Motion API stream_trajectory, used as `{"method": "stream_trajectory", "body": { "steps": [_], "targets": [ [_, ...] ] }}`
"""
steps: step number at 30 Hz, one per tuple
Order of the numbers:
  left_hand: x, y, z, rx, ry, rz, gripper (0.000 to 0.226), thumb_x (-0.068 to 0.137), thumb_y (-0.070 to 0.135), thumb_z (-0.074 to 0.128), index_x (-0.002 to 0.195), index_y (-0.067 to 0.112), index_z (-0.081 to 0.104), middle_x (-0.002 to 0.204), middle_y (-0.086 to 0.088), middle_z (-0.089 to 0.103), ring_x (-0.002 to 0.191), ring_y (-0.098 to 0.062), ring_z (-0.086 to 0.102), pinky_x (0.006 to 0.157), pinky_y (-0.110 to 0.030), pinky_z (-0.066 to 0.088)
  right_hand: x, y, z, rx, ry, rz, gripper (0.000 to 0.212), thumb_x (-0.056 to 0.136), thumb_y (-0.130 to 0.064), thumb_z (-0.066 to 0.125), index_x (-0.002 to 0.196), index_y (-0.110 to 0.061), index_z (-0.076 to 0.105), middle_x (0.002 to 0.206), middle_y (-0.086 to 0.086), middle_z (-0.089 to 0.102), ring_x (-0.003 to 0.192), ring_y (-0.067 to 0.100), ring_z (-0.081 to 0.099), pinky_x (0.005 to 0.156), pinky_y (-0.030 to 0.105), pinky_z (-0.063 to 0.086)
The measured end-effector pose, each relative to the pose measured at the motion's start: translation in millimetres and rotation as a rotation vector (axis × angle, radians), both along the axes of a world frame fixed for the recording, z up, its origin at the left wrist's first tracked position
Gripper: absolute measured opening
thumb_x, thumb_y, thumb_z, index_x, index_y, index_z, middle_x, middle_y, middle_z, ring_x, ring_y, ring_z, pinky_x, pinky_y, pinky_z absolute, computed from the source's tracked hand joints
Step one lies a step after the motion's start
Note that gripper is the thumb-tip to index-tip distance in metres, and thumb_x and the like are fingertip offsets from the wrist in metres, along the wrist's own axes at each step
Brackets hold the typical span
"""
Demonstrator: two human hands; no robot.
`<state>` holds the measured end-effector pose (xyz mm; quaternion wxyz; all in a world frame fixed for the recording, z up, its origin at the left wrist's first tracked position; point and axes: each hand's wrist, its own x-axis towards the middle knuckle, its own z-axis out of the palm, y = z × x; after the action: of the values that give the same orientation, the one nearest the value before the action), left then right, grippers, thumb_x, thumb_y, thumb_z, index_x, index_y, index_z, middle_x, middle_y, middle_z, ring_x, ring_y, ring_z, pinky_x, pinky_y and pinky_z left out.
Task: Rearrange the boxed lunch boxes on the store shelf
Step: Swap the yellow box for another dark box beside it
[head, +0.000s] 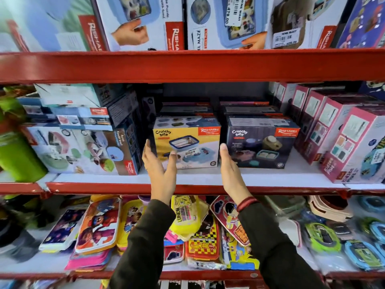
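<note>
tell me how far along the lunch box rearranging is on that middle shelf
Done: the yellow Crunchy Bite box and the dark Crunchy Bite box stand side by side, fronts facing out. In hand: nothing is gripped; the left hand and right hand are open on either side of the yellow box. Left: the stack on the left sits askew, and the pink boxes stand angled.

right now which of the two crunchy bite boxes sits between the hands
The yellow Crunchy Bite box, flanked by the open left hand and right hand. The dark navy Crunchy Bite box stands beside it, outside the right hand.
</note>
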<state>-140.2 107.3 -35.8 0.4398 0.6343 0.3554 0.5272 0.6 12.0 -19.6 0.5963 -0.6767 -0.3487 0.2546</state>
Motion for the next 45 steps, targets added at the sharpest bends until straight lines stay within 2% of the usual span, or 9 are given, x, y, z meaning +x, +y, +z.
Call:
{"method": "stream_trajectory", "body": {
  "steps": [7,12,15,18,26,31,33,37,45],
  "targets": [
    [-15.1,20.3,-0.6,-0.077,0.01,-0.186,0.058,0.107,0.028,0.052,0.159,0.014,0.031,0.154,-0.002,0.05,0.14,-0.013,0.047,0.127,-0.035,0.033,-4.1,8.9,-1.6,-0.014,-0.019,-0.034,0.063,0.104,-0.057,0.026,0.156,-0.022,0.037,0.165,-0.001,0.036,0.154,0.017,0.03,0.114,0.023,0.017],
    [-27.1,28.1,0.2,0.026,0.077,-0.135,0.062,0.105,0.011,0.054,0.161,0.017,0.031,0.152,-0.013,0.039,0.128,-0.011,0.05,0.094,0.009,0.032,-6.0,-3.1,-5.6,0.062,-0.101,-0.082,0.055,0.096,-0.045,0.056,0.148,-0.027,0.047,0.155,0.003,0.049,0.144,0.019,0.045,0.123,0.037,0.031],
    [-35.3,35.4,2.1,0.089,0.049,-0.101,0.064,0.1,0.006,0.056,0.159,0.023,0.037,0.147,-0.013,0.044,0.126,-0.012,0.056,0.1,0.0,0.04,0.0,-12.3,-7.2,0.088,-0.19,-0.047,0.064,0.079,-0.037,0.068,0.139,-0.045,0.049,0.145,0.0,0.052,0.126,0.018,0.061,0.113,0.046,0.047],
    [-41.7,40.5,5.5,0.098,-0.029,-0.111,0.061,0.097,0.021,0.057,0.155,0.031,0.042,0.142,-0.005,0.056,0.131,-0.021,0.06,0.113,-0.032,0.049,4.8,-18.3,-5.9,0.098,-0.357,-0.036,0.077,0.079,-0.014,0.077,0.138,-0.05,0.044,0.14,-0.011,0.048,0.129,0.014,0.055,0.111,0.039,0.05],
    [-53.0,34.4,25.4,0.035,-0.153,-0.166,0.04,0.1,0.032,0.055,0.138,0.02,0.054,0.124,0.021,0.061,0.105,0.02,0.059,0.094,-0.01,0.046,8.8,-17.7,6.0,0.252,-0.278,-0.109,0.055,0.084,-0.017,0.08,0.135,-0.019,0.061,0.13,0.005,0.07,0.116,0.014,0.069,0.095,0.027,0.059],
    [-71.1,43.8,18.5,0.122,-0.027,-0.342,0.062,0.078,0.027,0.055,0.138,0.04,0.049,0.144,0.015,0.059,0.137,-0.002,0.054,0.116,-0.026,0.045,3.8,-10.4,20.8,0.309,-0.184,-0.236,0.031,0.087,-0.027,0.078,0.112,-0.009,0.072,0.109,0.001,0.078,0.102,0.012,0.074,0.094,0.038,0.061],
    [-72.7,48.0,15.3,0.164,0.017,-0.34,0.066,0.082,0.013,0.057,0.142,0.041,0.046,0.151,0.008,0.057,0.146,-0.013,0.05,0.125,-0.041,0.04,3.8,-6.9,23.5,0.319,-0.159,-0.277,0.024,0.085,-0.031,0.079,0.102,-0.014,0.073,0.103,-0.003,0.077,0.099,0.012,0.074,0.094,0.04,0.061],
    [-69.1,53.2,13.8,0.153,0.041,-0.256,0.055,0.098,0.009,0.063,0.135,0.046,0.043,0.147,-0.003,0.062,0.139,-0.017,0.058,0.121,-0.038,0.044,2.0,-3.6,24.8,0.332,-0.08,-0.219,0.012,0.092,-0.028,0.07,0.103,-0.025,0.068,0.111,0.004,0.076,0.103,0.016,0.073,0.089,0.044,0.062],
    [-46.9,62.1,12.9,0.131,0.031,-0.066,0.032,0.099,0.012,0.068,0.126,0.021,0.054,0.115,0.009,0.068,0.105,0.016,0.064,0.097,-0.011,0.051,0.3,10.1,12.6,0.269,-0.167,-0.177,0.043,0.091,0.001,0.068,0.132,-0.007,0.058,0.125,0.002,0.067,0.101,-0.003,0.066,0.083,0.004,0.05]
  ]
}}
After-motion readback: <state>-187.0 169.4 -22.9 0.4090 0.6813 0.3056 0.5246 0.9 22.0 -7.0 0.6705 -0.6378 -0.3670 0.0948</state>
